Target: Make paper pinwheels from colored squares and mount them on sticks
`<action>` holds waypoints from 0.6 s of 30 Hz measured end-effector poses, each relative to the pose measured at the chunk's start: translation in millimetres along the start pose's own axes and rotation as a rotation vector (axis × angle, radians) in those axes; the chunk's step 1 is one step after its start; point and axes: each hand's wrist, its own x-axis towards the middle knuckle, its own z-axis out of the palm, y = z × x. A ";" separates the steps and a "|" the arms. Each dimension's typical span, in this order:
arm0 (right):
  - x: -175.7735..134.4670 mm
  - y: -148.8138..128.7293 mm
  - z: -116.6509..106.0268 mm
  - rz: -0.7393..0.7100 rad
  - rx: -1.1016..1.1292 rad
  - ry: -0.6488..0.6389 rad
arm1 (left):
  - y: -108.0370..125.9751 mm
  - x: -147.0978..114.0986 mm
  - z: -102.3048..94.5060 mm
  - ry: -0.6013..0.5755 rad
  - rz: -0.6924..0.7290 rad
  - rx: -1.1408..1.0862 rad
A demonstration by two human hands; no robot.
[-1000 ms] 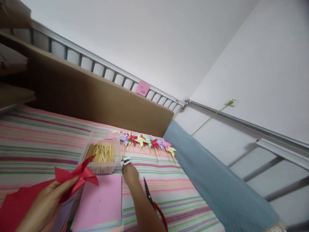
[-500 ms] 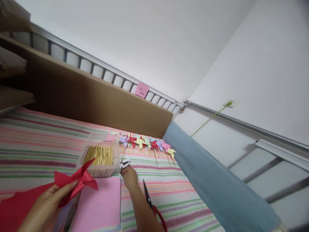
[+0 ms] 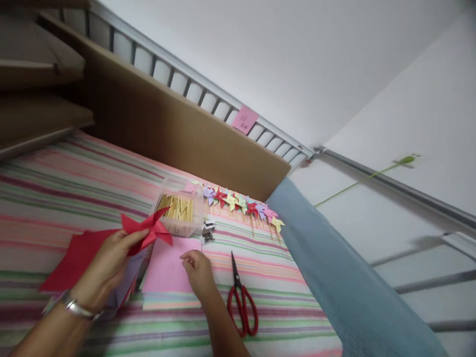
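Observation:
A folded red paper pinwheel (image 3: 158, 230) is pinched in my left hand (image 3: 113, 258), above the stacked paper. My right hand (image 3: 200, 272) has its fingers curled together over the edge of a pink paper stack (image 3: 167, 270); whatever they hold is too small to make out. Just beyond that hand lies a small pack with black and silver bits (image 3: 208, 232). Behind my left hand, red paper sheets (image 3: 80, 258) are spread on the cloth. A clear plastic box (image 3: 199, 218) holds many short wooden sticks (image 3: 178, 207).
Red-handled scissors (image 3: 241, 302) lie right of my right hand, blades pointing away. Finished pinwheels on sticks (image 3: 251, 208) line the back of the striped cloth (image 3: 278, 297). A brown board (image 3: 178, 134) stands behind them, with cardboard boxes (image 3: 40, 109) at left.
My right hand has drawn back from the small pack to the pink paper. The left hand still holds the pinwheel. The camera view has shifted, so the scene sits further right.

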 end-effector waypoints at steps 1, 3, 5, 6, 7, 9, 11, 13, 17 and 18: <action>-6.1 -4.0 4.2 -0.041 -0.001 -0.035 | 1.0 -1.2 1.4 -0.006 0.008 0.000; -11.5 -10.7 8.8 -0.114 -0.011 -0.090 | 1.9 -2.9 2.8 -0.011 0.019 0.020; -10.4 -15.2 8.6 -0.169 -0.027 -0.132 | 2.0 -4.1 3.0 0.003 0.039 0.036; -8.7 -16.8 7.2 -0.189 -0.036 -0.149 | 1.9 -4.6 3.1 0.010 0.048 0.037; -6.9 -17.8 5.3 -0.204 -0.044 -0.162 | 1.8 -5.1 3.5 0.012 0.051 0.037; -4.2 -18.4 0.9 -0.214 -0.061 -0.174 | 1.6 -5.7 4.9 0.014 0.046 0.035; -3.2 -17.5 -3.4 -0.198 -0.077 -0.159 | 1.2 -5.4 6.7 0.013 0.036 0.040; -3.4 -16.0 -6.7 -0.159 -0.094 -0.119 | 0.8 -4.4 7.7 0.020 0.024 0.056; -5.3 -16.0 -8.0 -0.100 -0.123 -0.046 | 0.7 -2.2 4.9 0.029 0.004 0.097; -6.2 -17.1 -7.3 -0.099 -0.127 -0.039 | 0.9 -2.1 3.7 0.027 0.007 0.105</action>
